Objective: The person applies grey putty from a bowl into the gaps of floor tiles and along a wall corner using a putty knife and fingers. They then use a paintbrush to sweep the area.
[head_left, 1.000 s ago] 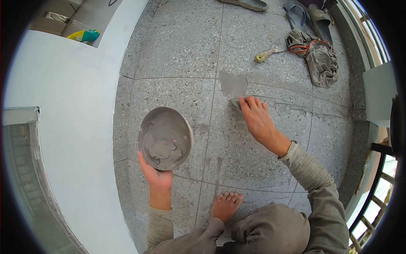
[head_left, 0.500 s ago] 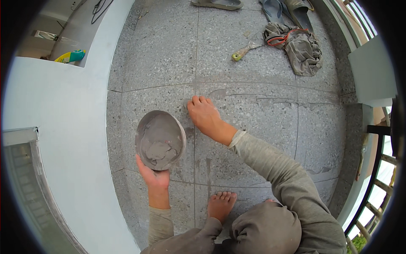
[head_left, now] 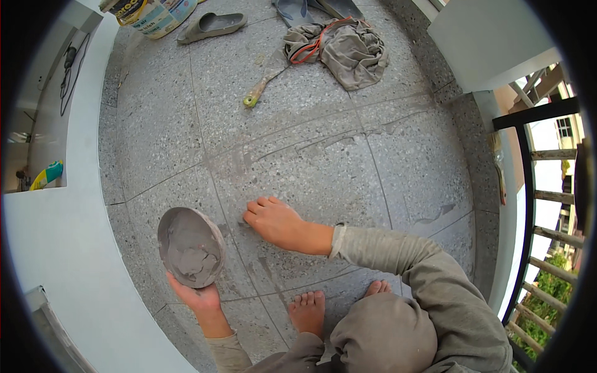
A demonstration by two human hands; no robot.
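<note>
My left hand (head_left: 202,298) cups a round grey bowl (head_left: 219,264) from below and tilts it. Thick grey grout paste (head_left: 193,258) lines its inside, lumped toward the near side. Right of the bowl, my right hand (head_left: 273,221) is closed and pressed down at the tiled floor, beside a long joint line. Its fingers curl under, hiding whatever they hold. Grey smears (head_left: 264,270) lie on the speckled tiles (head_left: 311,180) near that hand, and more paste streaks (head_left: 329,144) run along the cross joint farther off.
A putty knife (head_left: 261,90) lies ahead, beside a crumpled grey cloth (head_left: 357,53) with an orange cord. Sandals (head_left: 214,26) and a printed bucket (head_left: 152,15) stand at the far end. A white wall (head_left: 74,248) bounds the left; a black railing (head_left: 528,186) the right.
The view has turned and shifted, bringing in the bucket. My right hand has moved nearer to me along the joint. The bowl stays in my left hand.
</note>
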